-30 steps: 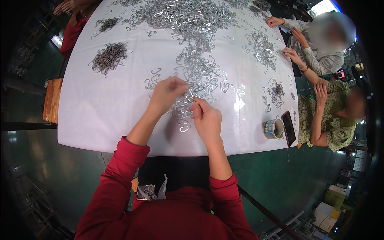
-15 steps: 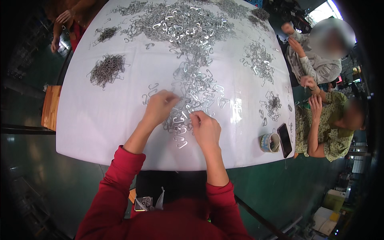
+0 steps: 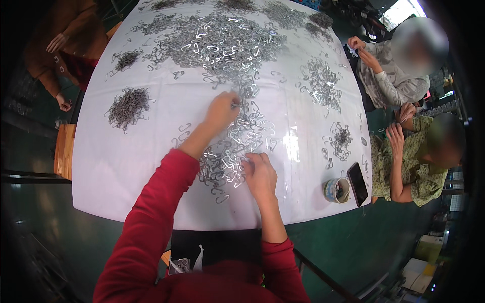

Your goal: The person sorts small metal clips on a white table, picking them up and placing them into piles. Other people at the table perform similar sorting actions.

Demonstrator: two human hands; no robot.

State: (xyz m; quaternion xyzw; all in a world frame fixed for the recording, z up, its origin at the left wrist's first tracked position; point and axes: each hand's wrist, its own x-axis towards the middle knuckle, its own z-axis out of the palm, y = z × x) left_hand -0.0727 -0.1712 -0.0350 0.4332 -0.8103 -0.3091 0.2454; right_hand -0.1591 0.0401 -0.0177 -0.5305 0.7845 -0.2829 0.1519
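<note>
A strip of loose silver metal hooks, bent like small S and J shapes, runs down the white-covered table in front of me. At the far part of this strip, my left hand is closed, with its fingertips among the hooks and a glint of metal beside them. Lower and to the right, my right hand is closed in a pinch at the strip's right edge. Whatever lies between the fingertips of either hand is too small or hidden to make out.
Beyond the strip spreads a large heap of hooks. Darker linked clumps lie at left, smaller piles at right. A paper tub and black phone stand near the right edge. Co-workers sit along both sides.
My left hand has moved away from me and to the right, up the strip of hooks. The right hand stays near the same spot. The whole view has shifted slightly.
</note>
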